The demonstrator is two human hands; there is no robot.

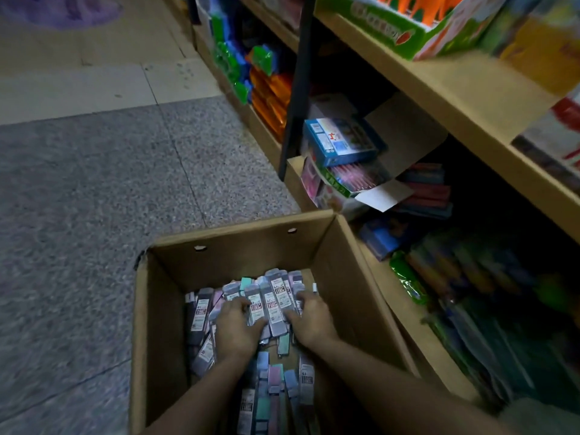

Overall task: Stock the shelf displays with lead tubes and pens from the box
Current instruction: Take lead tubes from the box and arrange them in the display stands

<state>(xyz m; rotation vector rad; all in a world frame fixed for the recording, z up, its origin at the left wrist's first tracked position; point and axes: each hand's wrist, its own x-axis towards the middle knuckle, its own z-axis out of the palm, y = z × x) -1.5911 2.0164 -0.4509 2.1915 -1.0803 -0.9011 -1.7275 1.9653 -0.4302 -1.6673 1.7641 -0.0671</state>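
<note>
While both arms reach down into an open carton on a shop floor, the head view shows the following.

Head view, left hand: the left hand lies knuckles up inside the cardboard box, its fingers curled over the left edge of a bundle of lead tubes and its thumb tucked under the bundle's near end.

Head view, right hand: the right hand mirrors it just across the bundle, fingers bent over the right edge and thumb angled in toward the left hand; the two hands clasp the same bundle between them.

Head view, lead tubes: the gripped tubes are flat, clear-fronted packs with white and red labels, fanned out ahead of the fingertips toward the far wall of the box. Their print is too blurred to read.

Head view, loose tubes: more packs lie heaped to the left of the left hand, and pastel blue, pink and green ones lie between the two forearms, nearer the person.

Head view, box: it stands on the grey speckled floor, flaps open, two small holes in the wall beyond the hands.

Head view, shelf: wooden shelving rises to the right of the right hand, touching or just beside the box. A blue carton sits on a pack of pink pens ahead of the hands, with orange and green packets farther off.
</note>
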